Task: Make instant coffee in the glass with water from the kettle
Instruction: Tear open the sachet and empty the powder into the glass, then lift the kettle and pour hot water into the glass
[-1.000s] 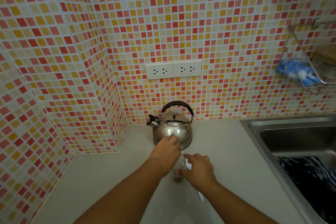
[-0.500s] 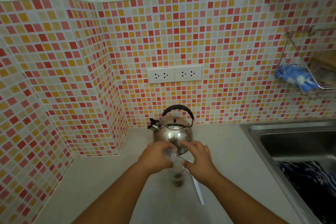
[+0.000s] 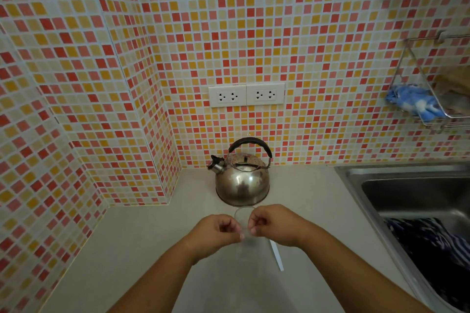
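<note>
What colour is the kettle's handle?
Black, arching over the shiny silver kettle; the head view shows it.

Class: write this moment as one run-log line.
hands: left hand and right hand pinched together over glass | kettle: on counter, untouched | stage: before pouring

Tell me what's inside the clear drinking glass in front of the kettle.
Only the rim of the clear drinking glass shows. The left hand and right hand close over it, hiding its contents. Whether it holds coffee powder or water cannot be told.
</note>
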